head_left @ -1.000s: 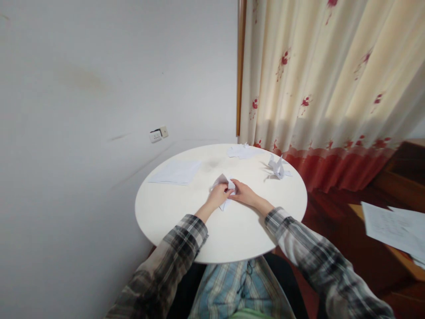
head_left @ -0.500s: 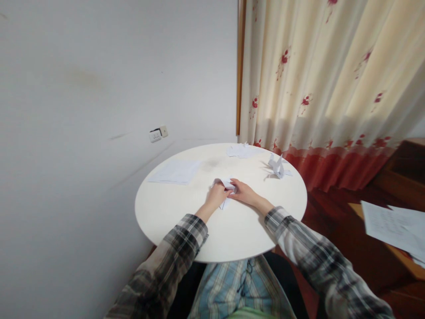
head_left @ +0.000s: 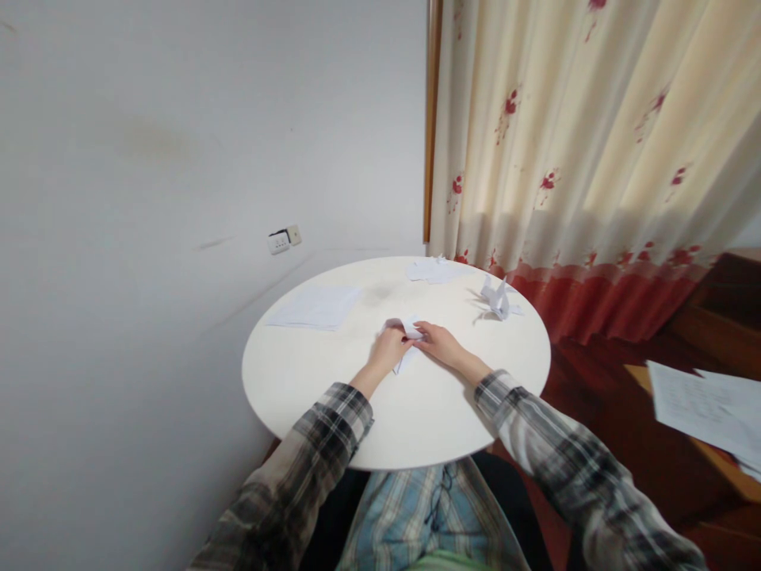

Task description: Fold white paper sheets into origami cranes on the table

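A folded piece of white paper point(head_left: 410, 327) is held between my two hands, low over the middle of the round white table point(head_left: 297, 381). My left hand point(head_left: 389, 349) grips its near left side, with the fingers curled and partly hidden behind the paper. On its right edge, my right hand point(head_left: 438, 343) pinches with thumb and fingers. A pointed flap of the paper sticks out below, between the hands. The fingertips nearly meet at the paper's centre, and the exact folds there are too small to make out.
A stack of white paper sheets point(head_left: 315, 308) lies at the table's left. Folded paper figures point(head_left: 498, 300) stand at the right, and more paper point(head_left: 437, 270) lies at the far edge. Written sheets point(head_left: 701, 404) rest on wooden furniture at the right. A wall borders the left side.
My fingers have shifted slightly on the folded paper, and its upper flap has turned a little between them. Both arms stay in nearly the same place.
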`<state>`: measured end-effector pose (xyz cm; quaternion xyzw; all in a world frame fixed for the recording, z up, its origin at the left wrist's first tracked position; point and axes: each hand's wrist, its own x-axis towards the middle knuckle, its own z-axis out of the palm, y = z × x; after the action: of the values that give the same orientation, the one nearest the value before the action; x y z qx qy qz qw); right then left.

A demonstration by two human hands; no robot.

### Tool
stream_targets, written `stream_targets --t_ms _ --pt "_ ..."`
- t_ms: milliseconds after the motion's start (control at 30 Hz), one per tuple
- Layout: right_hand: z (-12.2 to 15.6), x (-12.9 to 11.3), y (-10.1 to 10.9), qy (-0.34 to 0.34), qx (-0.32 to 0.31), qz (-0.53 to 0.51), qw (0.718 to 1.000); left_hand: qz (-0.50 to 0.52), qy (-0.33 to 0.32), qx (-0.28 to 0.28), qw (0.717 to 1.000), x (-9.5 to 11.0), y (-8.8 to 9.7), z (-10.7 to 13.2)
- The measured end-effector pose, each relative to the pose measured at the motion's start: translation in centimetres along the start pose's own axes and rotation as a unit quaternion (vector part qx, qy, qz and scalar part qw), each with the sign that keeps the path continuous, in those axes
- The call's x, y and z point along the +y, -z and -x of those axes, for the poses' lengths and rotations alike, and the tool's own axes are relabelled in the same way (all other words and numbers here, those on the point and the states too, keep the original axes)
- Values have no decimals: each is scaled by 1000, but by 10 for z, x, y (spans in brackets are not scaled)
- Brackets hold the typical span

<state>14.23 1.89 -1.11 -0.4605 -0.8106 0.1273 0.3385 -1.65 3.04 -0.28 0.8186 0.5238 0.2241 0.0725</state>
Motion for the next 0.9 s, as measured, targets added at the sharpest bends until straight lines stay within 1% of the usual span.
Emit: stream_targets --t_ms 167,400,567,667,767,900 --pt "0 -2 3 -8 17 27 999 0 1 0 1000 2 2 0" --pt "0 -4 5 -28 42 33 998 2 -16 -3 1000 2 4 1" --pt "0 -5 6 -35 33 21 999 12 -20 10 1000 3 3 1" --pt "-1 -4 6 -34 25 24 999 12 -22 8 1000 3 3 1" --pt "-2 -1 4 -29 19 44 998 9 -21 4 1000 1 2 0" --pt "-3 3 3 -24 8 82 996 13 -36 12 999 -1 1 0"
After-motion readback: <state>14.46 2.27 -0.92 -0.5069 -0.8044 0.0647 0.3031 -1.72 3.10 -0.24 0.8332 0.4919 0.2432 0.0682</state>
